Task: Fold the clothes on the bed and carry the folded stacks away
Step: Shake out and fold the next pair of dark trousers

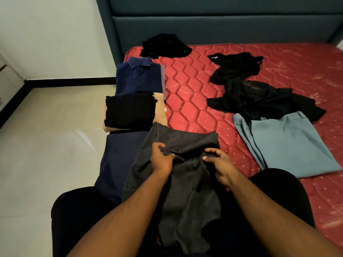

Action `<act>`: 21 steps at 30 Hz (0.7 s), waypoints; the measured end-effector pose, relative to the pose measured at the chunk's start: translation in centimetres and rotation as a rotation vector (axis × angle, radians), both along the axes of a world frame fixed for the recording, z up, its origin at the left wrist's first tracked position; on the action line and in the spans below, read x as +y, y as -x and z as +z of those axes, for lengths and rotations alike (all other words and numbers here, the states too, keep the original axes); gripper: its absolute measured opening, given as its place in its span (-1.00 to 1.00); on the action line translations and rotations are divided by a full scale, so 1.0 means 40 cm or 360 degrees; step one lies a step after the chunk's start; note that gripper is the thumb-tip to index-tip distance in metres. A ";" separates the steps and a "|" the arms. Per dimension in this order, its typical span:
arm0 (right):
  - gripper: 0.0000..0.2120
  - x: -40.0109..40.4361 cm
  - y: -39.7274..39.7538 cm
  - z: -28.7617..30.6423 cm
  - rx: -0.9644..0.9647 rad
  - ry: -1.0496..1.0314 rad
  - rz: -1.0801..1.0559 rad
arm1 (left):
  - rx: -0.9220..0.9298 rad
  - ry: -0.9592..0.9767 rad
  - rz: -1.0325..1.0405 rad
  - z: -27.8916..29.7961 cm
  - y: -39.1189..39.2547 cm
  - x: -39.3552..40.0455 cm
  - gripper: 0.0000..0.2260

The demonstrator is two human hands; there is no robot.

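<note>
While both the left hand (pixel 161 160) and right hand (pixel 220 166) pinch the dark grey garment (pixel 185 175) just beside the folded black top (pixel 130 110), they'd best pull it taut, square the edges, then fold.

Home bedroom, quilted red mattress (pixel 194 86), padded blue headboard (pixel 213 28)

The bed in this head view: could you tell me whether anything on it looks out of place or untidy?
Yes. Dark garments lie crumpled on the red mattress right of centre, unlike the neat folded stacks along its left edge. Another black garment sits bunched near the headboard. Both hands grip a grey garment.
</note>
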State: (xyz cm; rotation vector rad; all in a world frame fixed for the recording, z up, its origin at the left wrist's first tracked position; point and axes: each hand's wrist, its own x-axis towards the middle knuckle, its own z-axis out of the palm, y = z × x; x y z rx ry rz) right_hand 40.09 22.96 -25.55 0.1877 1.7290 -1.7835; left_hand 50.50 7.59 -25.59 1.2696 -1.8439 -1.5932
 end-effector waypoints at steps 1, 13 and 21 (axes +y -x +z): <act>-0.79 0.001 0.006 0.007 -0.0037 0.0048 0.0023 | 0.0063 0.0013 0.0043 0.006 0.000 -0.012 -0.63; -0.74 -0.037 0.048 0.170 0.0047 0.0207 0.0242 | -0.0254 -0.0676 0.0026 0.057 -0.004 -0.063 -0.78; -0.76 0.009 0.078 0.253 0.0024 0.0268 0.0214 | 0.0113 -0.0949 -0.0227 0.235 0.025 -0.138 -0.80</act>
